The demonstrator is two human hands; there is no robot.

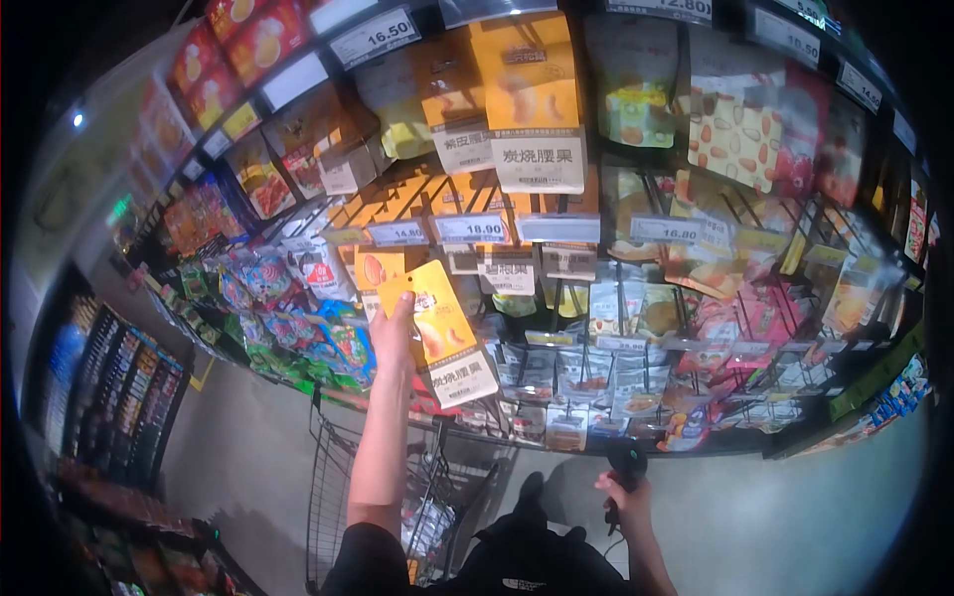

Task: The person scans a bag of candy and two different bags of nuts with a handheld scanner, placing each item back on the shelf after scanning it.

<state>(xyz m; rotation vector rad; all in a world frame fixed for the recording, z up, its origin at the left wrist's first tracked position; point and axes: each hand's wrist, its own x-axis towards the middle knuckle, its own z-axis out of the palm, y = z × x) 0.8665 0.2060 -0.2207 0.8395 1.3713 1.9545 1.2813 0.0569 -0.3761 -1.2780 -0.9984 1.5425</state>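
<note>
My left hand reaches forward and grips a yellow and white snack bag by its upper left edge. Curved nuts are printed on the bag, and it tilts in front of the lower shelf hooks. A matching yellow bag hangs higher up on the display. Low on the right, my right hand is wrapped round a black handheld device with a rounded head and a small green light. A thin cable trails below that hand.
A wire shopping cart with packages in it stands at my lower left. Ahead, the display holds several rows of hanging bags, with price tags on rails. Another stocked shelf stands at far left. Grey floor shows on the right.
</note>
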